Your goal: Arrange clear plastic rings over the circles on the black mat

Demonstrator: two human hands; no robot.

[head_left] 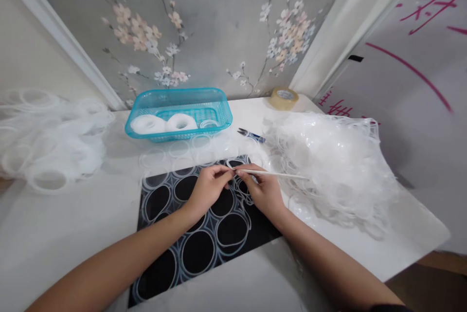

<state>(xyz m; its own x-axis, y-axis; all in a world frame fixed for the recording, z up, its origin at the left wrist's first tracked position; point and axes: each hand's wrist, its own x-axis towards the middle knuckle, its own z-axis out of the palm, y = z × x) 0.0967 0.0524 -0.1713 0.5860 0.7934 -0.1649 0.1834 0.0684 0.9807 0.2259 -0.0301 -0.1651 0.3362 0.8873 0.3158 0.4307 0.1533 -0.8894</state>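
Observation:
My left hand (pixel 208 188) and my right hand (pixel 263 191) meet over a black mat (pixel 199 253) printed with pale circles. The right hand's fingers are closed on a thin white stick (pixel 277 174) that points off to the right. The left hand pinches at the stick's near tip, where a thin clear ring seems to be; I cannot make out what it holds. Several clear plastic rings (pixel 242 195) lie on the mat under the hands.
A big heap of clear rings (pixel 335 166) lies right, another heap (pixel 47 141) left. Behind the mat stands a turquoise basket (pixel 178 112) holding white ring stacks. Small blue-handled snips (pixel 251 135) and a tape roll (pixel 283 98) sit further back. The table's front edge is close.

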